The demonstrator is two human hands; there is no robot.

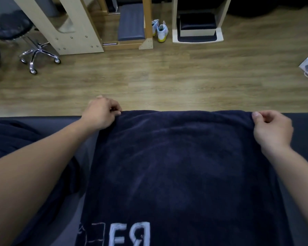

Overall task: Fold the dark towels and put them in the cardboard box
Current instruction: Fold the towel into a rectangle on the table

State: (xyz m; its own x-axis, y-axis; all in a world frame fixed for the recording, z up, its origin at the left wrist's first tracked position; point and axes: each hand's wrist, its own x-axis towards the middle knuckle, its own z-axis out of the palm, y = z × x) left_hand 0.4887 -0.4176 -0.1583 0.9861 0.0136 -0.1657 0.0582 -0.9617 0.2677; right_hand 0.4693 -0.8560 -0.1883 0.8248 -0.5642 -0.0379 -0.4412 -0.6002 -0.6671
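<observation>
At twelve o'clock, where the grey pad (34, 119) ends and open floor (167, 82) begins, your left hand (100, 113) and right hand (272, 128) pinch the dark towel (176, 166) by its corners.

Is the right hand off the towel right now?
No, the right hand pinches the far right corner of the towel, while the left hand pinches its far left corner.
</observation>
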